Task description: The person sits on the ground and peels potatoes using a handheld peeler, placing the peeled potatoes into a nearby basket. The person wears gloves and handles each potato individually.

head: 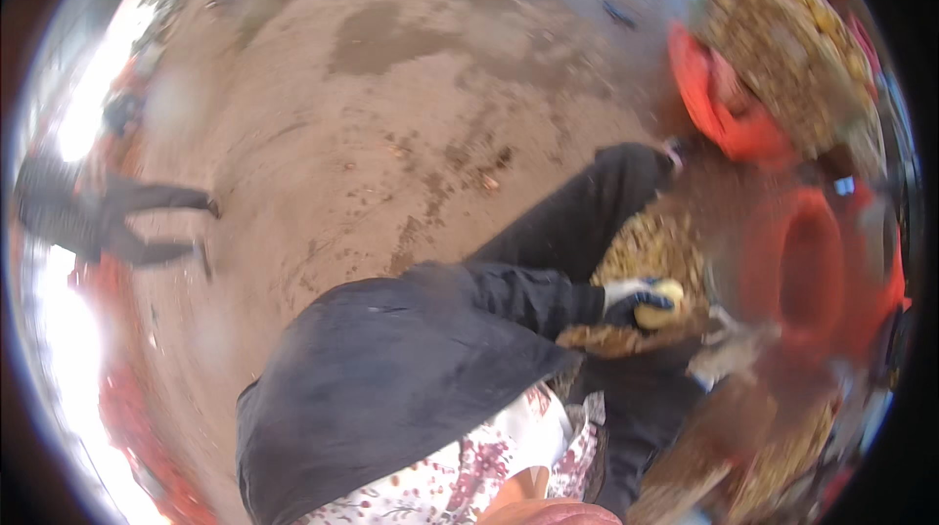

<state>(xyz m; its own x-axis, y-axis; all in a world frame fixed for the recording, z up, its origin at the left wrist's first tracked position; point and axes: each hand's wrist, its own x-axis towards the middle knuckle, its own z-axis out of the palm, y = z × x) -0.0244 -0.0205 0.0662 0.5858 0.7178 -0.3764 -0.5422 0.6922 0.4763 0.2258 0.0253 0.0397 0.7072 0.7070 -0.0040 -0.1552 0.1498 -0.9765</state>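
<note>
My left hand (640, 303), in a white glove with a dark blue palm coating, is closed around a rounded pale-yellow object (664, 304), which looks like a potato. Just below and behind it lies a pile of yellow-brown pieces (653, 246), spread between my dark-trousered legs. Past this hand is a blurred whitish shape (730, 353). It may be my right hand in a glove, but the blur does not settle that, nor what it holds.
Beyond the pile stand a blurred red container (807, 268) and a red basin or bag (722, 111). A large stack of brownish, yellow-topped goods (788, 48) rises at the upper right. Bare earth floor (308, 151) has damp patches. Another person (110, 217) stands at far left.
</note>
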